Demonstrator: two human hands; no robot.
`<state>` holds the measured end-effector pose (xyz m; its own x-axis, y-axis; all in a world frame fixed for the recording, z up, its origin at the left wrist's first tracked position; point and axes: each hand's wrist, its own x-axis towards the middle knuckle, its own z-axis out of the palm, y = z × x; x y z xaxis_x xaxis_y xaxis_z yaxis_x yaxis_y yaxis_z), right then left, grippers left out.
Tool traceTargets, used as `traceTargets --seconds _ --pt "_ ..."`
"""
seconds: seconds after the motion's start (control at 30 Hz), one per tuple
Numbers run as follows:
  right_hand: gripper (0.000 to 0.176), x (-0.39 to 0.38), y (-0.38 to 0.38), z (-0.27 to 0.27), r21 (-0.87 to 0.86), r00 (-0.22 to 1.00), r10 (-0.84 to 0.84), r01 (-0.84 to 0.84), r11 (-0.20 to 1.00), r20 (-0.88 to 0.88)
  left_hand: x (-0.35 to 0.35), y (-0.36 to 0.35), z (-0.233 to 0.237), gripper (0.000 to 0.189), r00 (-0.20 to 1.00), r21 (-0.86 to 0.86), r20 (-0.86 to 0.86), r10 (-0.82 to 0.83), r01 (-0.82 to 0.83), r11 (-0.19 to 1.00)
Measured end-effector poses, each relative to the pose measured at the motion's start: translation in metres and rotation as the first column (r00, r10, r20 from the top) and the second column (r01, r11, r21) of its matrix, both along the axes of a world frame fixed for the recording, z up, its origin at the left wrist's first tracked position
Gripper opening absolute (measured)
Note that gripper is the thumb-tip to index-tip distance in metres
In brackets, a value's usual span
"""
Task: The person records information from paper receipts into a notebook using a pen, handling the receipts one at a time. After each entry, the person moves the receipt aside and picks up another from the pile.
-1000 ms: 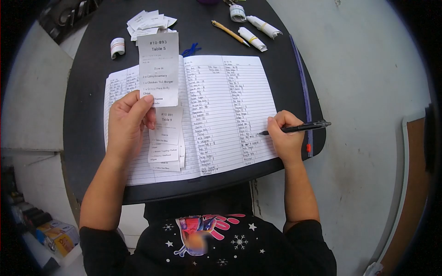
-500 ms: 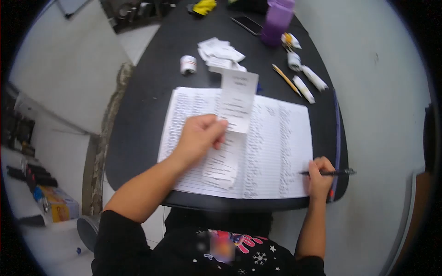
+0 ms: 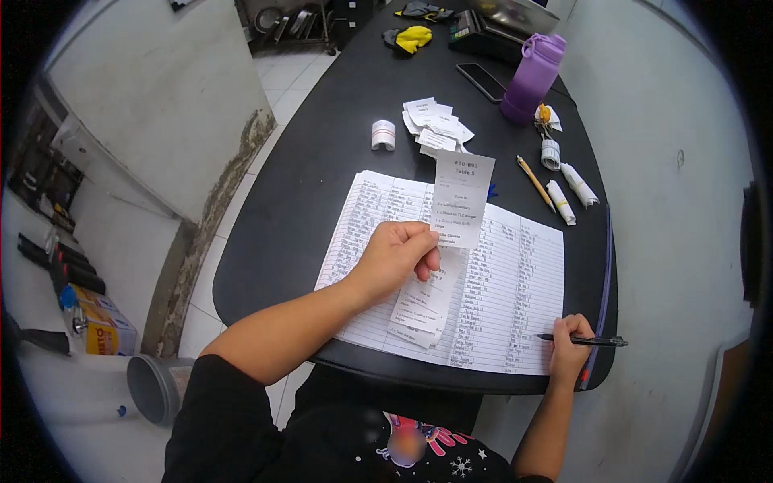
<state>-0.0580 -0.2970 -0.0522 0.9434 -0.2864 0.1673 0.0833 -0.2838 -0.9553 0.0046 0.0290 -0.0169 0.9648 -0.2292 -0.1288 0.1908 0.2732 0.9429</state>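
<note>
My left hand [image 3: 396, 256] is closed on a printed receipt [image 3: 460, 193], pinched by its lower end between thumb and fingers above an open lined notebook [image 3: 527, 274]. Under that hand, several more receipts [image 3: 423, 306] lie overlapped across the notebook's middle. Handwritten columns fill both pages. At the right page's lower edge, my right hand [image 3: 570, 348] grips a black pen [image 3: 604, 341], its tip pointing left at the paper. Beyond the notebook lies a loose pile of receipts [image 3: 439, 127].
On the black table [image 3: 266, 241] are a small paper roll [image 3: 383, 135], a gold pen [image 3: 535, 182], rolled white papers [image 3: 578, 184], a purple bottle [image 3: 533, 80], a phone [image 3: 481, 81] and a yellow-and-black cloth item [image 3: 408, 39]. A wall [image 3: 668, 201] runs along the right. A grey bucket [image 3: 157, 388] stands lower left.
The camera view has shifted, so the table and its things sit lower and further right. My left hand still holds the receipt; my right hand keeps the pen at the page.
</note>
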Motion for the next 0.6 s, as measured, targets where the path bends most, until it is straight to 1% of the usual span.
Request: traceTargets --seconds 0.33,0.6 --pt "0.032 -0.0004 0.0039 0.0019 0.019 1.0 0.015 -0.016 1.0 0.016 0.0032 0.0028 -0.0023 0.025 0.999 -0.062 -0.046 -0.007 0.004 0.998" --pt "0.031 -0.0009 0.0045 0.0034 0.029 1.0 0.018 -0.018 0.999 0.015 0.0034 0.0028 -0.0021 0.025 0.999 -0.06 -0.038 0.001 -0.003 0.998"
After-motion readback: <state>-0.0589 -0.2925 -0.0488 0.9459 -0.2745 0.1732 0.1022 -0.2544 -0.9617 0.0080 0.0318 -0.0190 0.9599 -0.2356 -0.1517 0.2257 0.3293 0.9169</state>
